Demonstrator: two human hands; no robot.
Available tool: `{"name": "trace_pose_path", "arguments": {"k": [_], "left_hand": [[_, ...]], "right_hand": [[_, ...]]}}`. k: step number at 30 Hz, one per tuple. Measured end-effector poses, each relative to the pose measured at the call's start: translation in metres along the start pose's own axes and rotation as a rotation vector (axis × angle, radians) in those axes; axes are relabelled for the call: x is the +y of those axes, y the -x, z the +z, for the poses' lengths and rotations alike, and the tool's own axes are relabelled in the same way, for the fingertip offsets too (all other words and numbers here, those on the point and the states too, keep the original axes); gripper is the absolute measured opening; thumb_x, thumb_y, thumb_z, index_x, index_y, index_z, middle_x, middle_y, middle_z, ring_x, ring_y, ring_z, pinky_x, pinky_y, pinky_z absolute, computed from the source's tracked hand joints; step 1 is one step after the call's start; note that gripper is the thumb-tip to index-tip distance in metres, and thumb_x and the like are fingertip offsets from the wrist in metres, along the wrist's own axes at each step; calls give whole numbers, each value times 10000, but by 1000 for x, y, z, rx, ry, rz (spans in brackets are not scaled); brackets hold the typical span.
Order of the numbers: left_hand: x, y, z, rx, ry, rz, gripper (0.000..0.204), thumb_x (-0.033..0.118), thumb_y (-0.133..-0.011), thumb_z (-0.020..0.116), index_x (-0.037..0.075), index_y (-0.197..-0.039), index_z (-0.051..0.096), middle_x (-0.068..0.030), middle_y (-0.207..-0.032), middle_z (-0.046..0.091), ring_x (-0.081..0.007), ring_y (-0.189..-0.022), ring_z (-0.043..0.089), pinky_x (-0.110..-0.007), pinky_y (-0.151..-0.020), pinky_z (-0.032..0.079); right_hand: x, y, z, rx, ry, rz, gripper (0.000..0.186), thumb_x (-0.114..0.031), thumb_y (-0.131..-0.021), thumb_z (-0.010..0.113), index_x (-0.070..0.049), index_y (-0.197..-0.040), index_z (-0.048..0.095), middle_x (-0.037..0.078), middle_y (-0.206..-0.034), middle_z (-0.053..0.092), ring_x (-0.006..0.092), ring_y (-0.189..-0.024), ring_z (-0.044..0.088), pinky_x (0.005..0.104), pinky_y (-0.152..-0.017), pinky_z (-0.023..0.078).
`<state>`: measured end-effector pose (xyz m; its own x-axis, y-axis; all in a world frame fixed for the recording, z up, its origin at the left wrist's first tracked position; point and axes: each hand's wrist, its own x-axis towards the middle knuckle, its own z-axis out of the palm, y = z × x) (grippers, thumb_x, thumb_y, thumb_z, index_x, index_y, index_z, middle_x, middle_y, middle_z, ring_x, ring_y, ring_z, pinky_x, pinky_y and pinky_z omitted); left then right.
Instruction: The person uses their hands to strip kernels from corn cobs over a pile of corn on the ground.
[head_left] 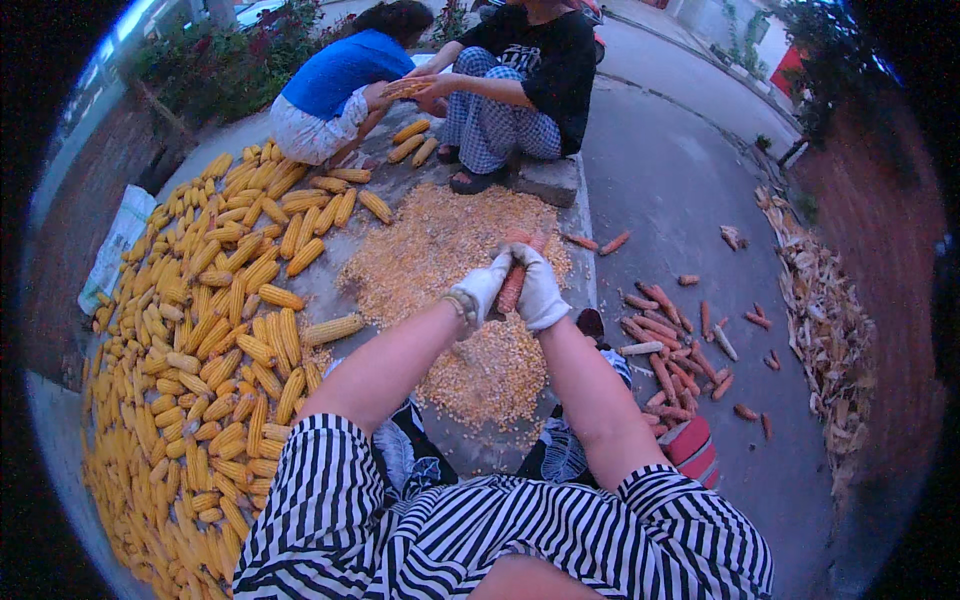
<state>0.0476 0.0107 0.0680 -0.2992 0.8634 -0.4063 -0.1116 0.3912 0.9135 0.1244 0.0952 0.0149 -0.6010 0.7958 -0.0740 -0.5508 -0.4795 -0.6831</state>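
Observation:
My left hand (478, 290) and my right hand (540, 292), both in pale gloves, are closed together on reddish corn cobs (510, 285), which look mostly bare. How many cobs they grip is partly hidden by the fingers. The hands are held over loose yellow kernels (470, 385), which lie spread on the ground between and beyond my legs. A heap of whole yellow corn ears (220, 360) covers the ground to my left. Bare cobs (670, 370), mostly reddish with a few pale ones, lie scattered to my right.
Two other people (335, 95) (515, 90) crouch and sit ahead, their hands on yellow corn. A white sack (115, 245) lies far left, dry husks (820, 320) line the far right, and a red cushion-like object (688, 450) is beside my right leg.

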Motion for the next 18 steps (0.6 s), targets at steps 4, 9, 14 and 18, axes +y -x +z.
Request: {"name": "trace_pose_path", "arguments": {"k": [4,9,14,18], "left_hand": [[-16,-15,-15,-14,-261,-55,820,718,-807,261,-10,-964,604,-167,-771,626,-292,-671,615,-383,-586,477],[-23,-38,-4,93,-592,198,823,727,-778,306,-6,-965,631,-263,-967,601,-396,-980,562,-424,-776,456],[-20,-20,-17,123,-436,404,753,682,-796,376,0,-1013,612,-237,-932,621,-355,-929,594,-396,-741,463],[8,10,-15,28,-354,300,738,651,-799,434,-26,-1050,587,-189,-887,635,-254,-836,613,-352,-717,467]], "right_hand": [[4,6,8,-22,-149,116,240,-300,-881,500,-61,-898,518,99,-842,573,251,-773,568,382,-725,488],[-7,4,2,-116,-227,2,375,-478,-850,505,-103,-850,503,89,-729,546,251,-663,527,377,-615,468],[-12,3,25,-157,-295,83,443,-530,-819,520,-91,-871,530,85,-753,561,254,-689,545,387,-630,484],[-22,5,19,-137,-313,118,490,-551,-809,521,-74,-916,553,93,-803,586,268,-730,571,403,-667,504]]}}
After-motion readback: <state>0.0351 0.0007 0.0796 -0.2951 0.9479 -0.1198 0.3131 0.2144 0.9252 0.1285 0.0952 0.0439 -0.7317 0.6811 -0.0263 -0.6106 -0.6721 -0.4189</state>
